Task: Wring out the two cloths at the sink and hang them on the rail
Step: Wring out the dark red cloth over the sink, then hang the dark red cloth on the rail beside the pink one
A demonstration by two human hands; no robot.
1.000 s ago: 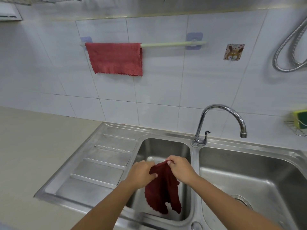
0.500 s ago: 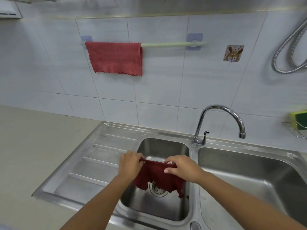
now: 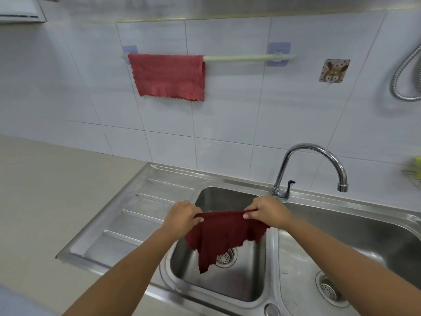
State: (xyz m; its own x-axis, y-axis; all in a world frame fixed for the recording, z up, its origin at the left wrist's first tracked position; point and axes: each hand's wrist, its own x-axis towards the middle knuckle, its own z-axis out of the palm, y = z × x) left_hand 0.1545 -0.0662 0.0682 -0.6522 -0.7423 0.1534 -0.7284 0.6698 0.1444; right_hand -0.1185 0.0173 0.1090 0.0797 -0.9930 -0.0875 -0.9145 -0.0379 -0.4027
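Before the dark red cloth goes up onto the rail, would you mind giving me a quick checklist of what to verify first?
1. Grip: left hand and right hand each pinch a top corner of the dark red cloth: ok.
2. Cloth spread open: top edge stretched between the hands, lower edge hangs uneven: ok.
3. Wrung out: no drips visible, dampness not readable: cannot tell.
4. Free space on the rail: bare to the right of the lighter red cloth: ok.
5. Path upward: the tap stands just behind the right hand; steer left of it: ok.
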